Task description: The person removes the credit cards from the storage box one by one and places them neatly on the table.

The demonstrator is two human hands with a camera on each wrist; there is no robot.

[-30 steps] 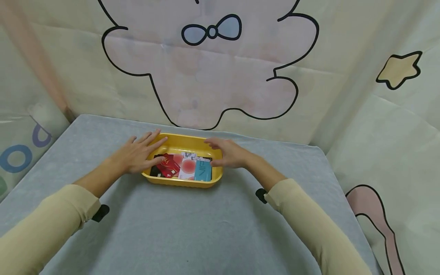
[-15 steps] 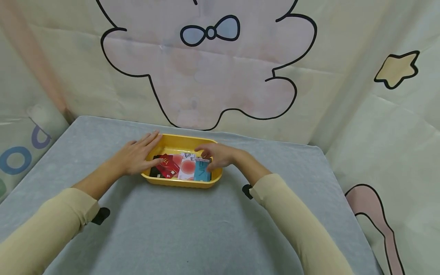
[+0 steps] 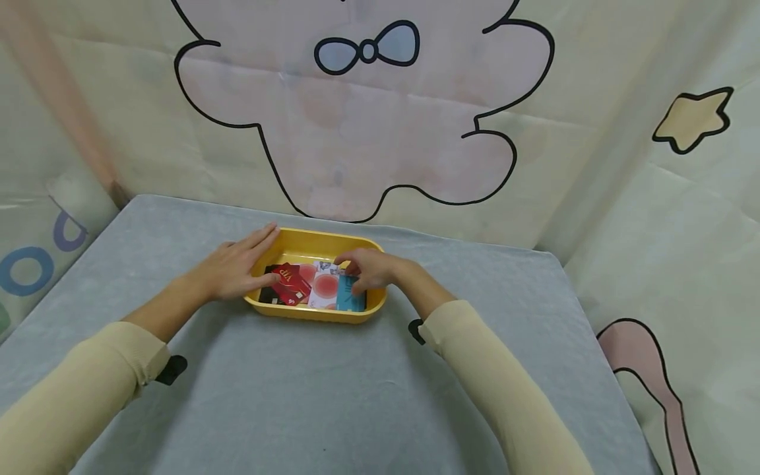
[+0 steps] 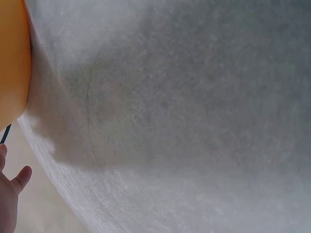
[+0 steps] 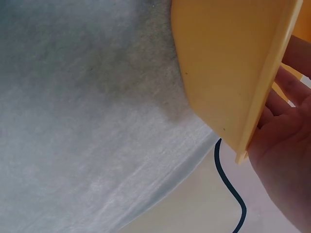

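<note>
Right hand (image 3: 372, 267), now inside tray (image 3: 315, 241), bends over blue card (image 3: 349, 302), apparently within grasp; hold cannot be told; left hand (image 3: 237, 269) extended.

Left arm (image 3: 83, 396), right arm (image 3: 505, 389): angled inward
Left grip (image 3: 239, 269): fingers straight, thumb spread
Right grip (image 3: 371, 269): fingers bent, thumb apart

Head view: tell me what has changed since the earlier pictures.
The right hand has moved left and inward, from the right end of the yellow plastic tray to over the blue card; whether it grips the card cannot be told. The left hand has drawn its spread fingers together at the tray's left end. The tray and the cards lie as before.
</note>
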